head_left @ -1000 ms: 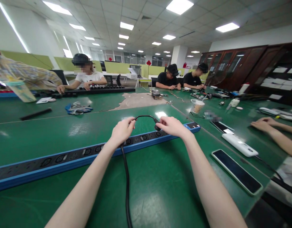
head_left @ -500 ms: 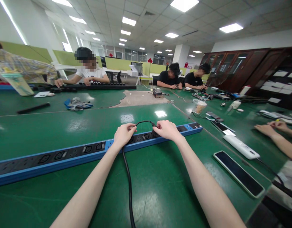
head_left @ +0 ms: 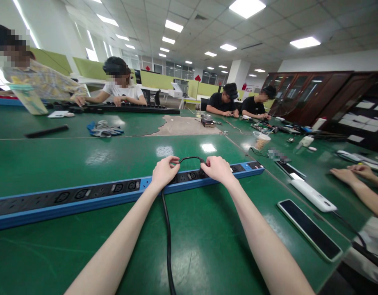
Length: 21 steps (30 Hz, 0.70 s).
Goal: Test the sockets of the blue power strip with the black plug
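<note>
A long blue-and-black power strip (head_left: 103, 202) with several sockets lies slantwise across the green table. My left hand (head_left: 165, 172) pinches a black cable (head_left: 168, 229) just above the strip. From under that hand the cable runs down toward me, and on the other side it arches over to my right hand. My right hand (head_left: 218, 169) closes around a black plug (head_left: 202, 173) at one of the strip's sockets. The fingers partly cover the plug, so I cannot tell how deep it sits.
A phone (head_left: 310, 230) and a white power strip (head_left: 313, 196) lie to the right, near a co-worker's hand (head_left: 344, 176). Beyond are gloves (head_left: 104, 129), a dark bar (head_left: 46, 131) and a plastic cup (head_left: 261, 141). Several people sit across the table.
The view has shifted slightly, so most things appear a little to the right. Both my hands keep their grip. At the far left, a person's head has come further into view.
</note>
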Each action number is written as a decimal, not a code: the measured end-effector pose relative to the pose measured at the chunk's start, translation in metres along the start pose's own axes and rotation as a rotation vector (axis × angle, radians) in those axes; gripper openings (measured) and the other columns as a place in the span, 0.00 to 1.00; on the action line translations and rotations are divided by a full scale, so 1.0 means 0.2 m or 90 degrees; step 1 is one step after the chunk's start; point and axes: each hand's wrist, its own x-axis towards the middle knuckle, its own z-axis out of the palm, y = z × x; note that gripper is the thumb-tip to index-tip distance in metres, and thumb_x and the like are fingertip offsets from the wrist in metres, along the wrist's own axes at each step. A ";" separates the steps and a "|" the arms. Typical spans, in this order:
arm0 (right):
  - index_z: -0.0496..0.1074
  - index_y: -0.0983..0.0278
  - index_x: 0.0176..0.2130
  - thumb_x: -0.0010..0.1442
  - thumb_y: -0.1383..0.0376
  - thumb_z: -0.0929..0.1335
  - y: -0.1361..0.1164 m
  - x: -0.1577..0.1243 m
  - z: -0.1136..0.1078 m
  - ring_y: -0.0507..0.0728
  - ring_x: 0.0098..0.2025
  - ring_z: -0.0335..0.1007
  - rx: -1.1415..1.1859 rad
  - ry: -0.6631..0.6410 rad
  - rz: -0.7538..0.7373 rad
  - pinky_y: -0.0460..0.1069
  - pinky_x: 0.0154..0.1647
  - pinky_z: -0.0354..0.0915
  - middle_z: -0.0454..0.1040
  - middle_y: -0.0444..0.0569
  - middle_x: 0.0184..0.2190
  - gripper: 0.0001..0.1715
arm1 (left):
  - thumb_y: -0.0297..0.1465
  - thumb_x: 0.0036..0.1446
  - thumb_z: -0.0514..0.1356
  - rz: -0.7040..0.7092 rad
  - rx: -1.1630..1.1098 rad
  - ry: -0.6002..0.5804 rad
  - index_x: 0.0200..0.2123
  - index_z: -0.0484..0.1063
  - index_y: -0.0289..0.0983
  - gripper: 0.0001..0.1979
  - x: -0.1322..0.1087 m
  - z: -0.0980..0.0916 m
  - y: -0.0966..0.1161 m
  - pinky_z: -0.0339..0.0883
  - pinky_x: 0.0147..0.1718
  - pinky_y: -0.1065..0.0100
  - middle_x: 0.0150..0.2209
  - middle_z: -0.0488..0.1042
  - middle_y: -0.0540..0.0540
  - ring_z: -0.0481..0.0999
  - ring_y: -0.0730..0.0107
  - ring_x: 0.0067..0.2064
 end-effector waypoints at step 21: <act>0.76 0.63 0.34 0.68 0.50 0.65 0.04 0.01 0.01 0.58 0.34 0.78 0.082 -0.031 -0.054 0.47 0.37 0.64 0.80 0.53 0.30 0.22 | 0.36 0.63 0.57 -0.010 0.184 0.009 0.47 0.80 0.45 0.14 -0.01 -0.06 -0.05 0.73 0.50 0.59 0.44 0.84 0.45 0.82 0.55 0.49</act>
